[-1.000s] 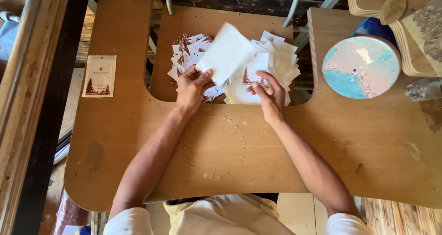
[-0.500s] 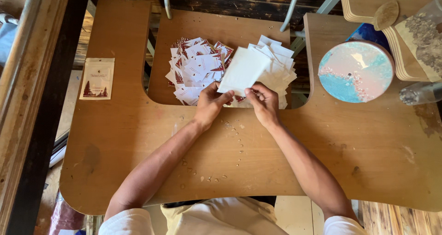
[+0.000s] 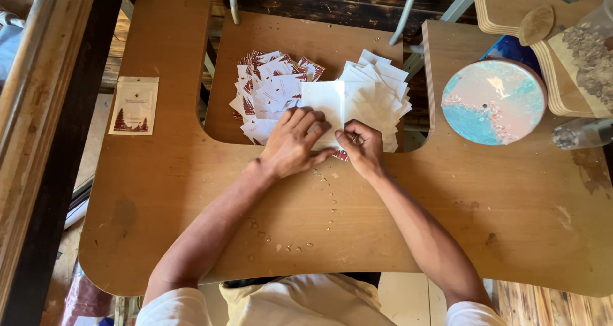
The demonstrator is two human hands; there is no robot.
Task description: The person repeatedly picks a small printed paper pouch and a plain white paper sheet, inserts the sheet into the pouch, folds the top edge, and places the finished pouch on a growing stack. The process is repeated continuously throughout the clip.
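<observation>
Two hands are working at the wooden table (image 3: 159, 204) in the head view: the left hand (image 3: 295, 142) is pressing flat on a white packet (image 3: 324, 102), the right hand (image 3: 361, 148) is pinching its lower edge. Card pile (image 3: 268, 93) and sleeve pile (image 3: 377, 96) are crowding it; a slip could be scattering them.

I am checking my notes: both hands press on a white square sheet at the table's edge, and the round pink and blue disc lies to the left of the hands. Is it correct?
Not quite. In the head view the round pink and blue disc lies to the right of the hands, not the left. The rest holds: the left hand and right hand both press on the white square sheet at the table's edge.
</observation>
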